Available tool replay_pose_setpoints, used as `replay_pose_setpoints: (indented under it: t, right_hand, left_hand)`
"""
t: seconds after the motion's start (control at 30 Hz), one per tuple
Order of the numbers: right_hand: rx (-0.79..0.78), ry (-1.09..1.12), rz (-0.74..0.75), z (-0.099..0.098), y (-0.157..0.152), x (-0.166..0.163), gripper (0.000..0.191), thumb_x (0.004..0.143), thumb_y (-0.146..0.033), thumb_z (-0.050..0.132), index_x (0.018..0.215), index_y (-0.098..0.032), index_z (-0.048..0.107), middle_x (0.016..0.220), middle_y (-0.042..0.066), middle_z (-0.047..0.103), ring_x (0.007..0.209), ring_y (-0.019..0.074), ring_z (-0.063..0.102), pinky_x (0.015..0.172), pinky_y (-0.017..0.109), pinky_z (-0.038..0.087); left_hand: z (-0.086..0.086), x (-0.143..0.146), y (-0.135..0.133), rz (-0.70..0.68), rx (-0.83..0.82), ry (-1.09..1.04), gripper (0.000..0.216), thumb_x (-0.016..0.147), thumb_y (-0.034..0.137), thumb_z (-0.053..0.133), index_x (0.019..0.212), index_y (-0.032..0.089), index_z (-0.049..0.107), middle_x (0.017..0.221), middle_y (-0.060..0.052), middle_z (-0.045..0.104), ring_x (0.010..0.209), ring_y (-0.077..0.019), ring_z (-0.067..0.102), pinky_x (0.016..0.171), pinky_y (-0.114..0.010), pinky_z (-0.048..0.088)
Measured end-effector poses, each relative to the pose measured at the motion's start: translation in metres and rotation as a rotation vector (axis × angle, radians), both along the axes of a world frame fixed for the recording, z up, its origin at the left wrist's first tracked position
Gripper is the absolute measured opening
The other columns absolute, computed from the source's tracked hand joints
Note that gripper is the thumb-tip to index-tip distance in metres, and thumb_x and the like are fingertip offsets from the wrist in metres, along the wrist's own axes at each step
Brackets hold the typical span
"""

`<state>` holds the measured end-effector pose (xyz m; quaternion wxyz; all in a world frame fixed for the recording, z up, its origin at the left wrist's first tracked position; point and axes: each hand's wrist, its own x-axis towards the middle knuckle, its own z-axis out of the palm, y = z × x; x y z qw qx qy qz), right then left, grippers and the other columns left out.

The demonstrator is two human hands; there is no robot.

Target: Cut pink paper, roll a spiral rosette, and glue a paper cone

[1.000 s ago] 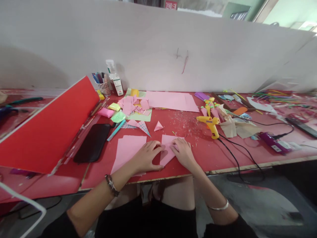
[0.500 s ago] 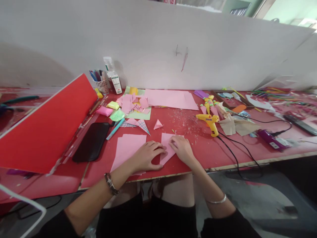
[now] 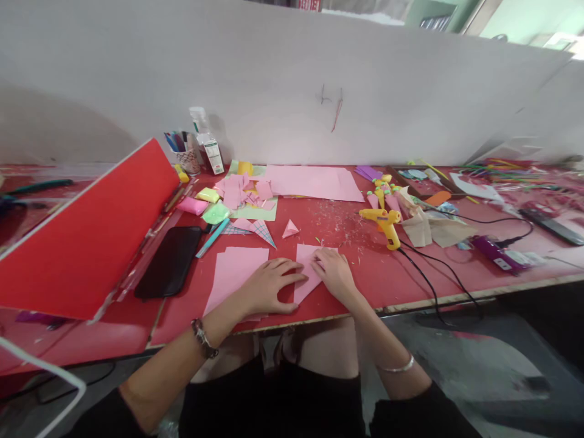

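A small sheet of pink paper (image 3: 303, 284), its lower right side running slantwise as if folded, lies flat near the table's front edge. My left hand (image 3: 272, 285) rests open at its left side, thumb and fingers apart, fingertips at the paper's edge. On the upper right part of the sheet, my right hand (image 3: 335, 274) has its fingers curled together, pressing on the paper; the fingertips are partly hidden. A stack of pink sheets (image 3: 230, 271) lies partly beneath my left hand and wrist. Just behind the sheet stands a small folded pink paper piece (image 3: 290, 229).
A yellow glue gun (image 3: 387, 226) with a black cable lies to the right. Leftward are a black phone (image 3: 168, 261), a teal pen or cutter (image 3: 212, 238) and a slanted red board (image 3: 91, 237). Pink scraps (image 3: 233, 191), clay packets (image 3: 215, 213) and a bottle (image 3: 208, 143) stand further back.
My left fingertips have shifted very slightly to the right over the paper's edge. My right hand stays on the paper, and the whole view has moved a little.
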<state>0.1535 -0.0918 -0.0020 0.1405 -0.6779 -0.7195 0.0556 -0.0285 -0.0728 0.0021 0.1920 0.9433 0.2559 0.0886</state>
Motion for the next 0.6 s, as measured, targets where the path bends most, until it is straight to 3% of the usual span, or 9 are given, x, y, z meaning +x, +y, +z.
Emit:
replay_pose_setpoints:
  t: [0.2,0.33,0.47,0.6]
  right_hand:
    - [0.111,0.026,0.065,0.000,-0.009,0.002,0.018,0.078,-0.019,0.046,0.091,-0.015,0.057,0.089,0.009,0.058,0.085,0.0210,0.049,0.071,0.031,0.038]
    - [0.242,0.012,0.272,0.004,-0.034,0.005,0.022,0.078,-0.020,0.046,0.093,-0.023,0.062,0.101,0.008,0.053,0.095,0.0215,0.044,0.086,0.040,0.032]
    - [0.150,0.031,0.495,0.006,-0.054,0.004,0.022,0.078,-0.022,0.047,0.089,-0.030,0.064,0.117,0.003,0.045,0.104,0.0206,0.039,0.091,0.040,0.030]
    - [0.124,-0.019,0.504,0.002,-0.058,0.001,0.025,0.079,-0.026,0.046,0.098,-0.031,0.062,0.120,0.004,0.045,0.104,0.0220,0.038,0.092,0.045,0.029]
  left_hand:
    - [0.000,0.000,-0.001,0.007,0.017,0.015,0.052,0.066,0.040,0.057,0.115,0.026,0.048,0.127,-0.002,0.043,0.113,-0.0241,0.035,0.096,-0.039,0.026]
    - [0.001,0.002,0.000,0.018,0.010,0.020,0.056,0.064,0.040,0.058,0.117,0.025,0.046,0.125,-0.002,0.044,0.112,-0.0242,0.036,0.095,-0.040,0.027]
    - [0.001,0.002,0.000,0.018,0.023,0.025,0.057,0.064,0.039,0.058,0.117,0.023,0.046,0.124,-0.004,0.045,0.112,-0.0246,0.036,0.094,-0.040,0.028]
    - [-0.004,0.002,0.001,0.016,0.055,0.012,0.056,0.064,0.039,0.057,0.116,0.020,0.047,0.123,-0.005,0.046,0.111,-0.0244,0.036,0.094,-0.039,0.029]
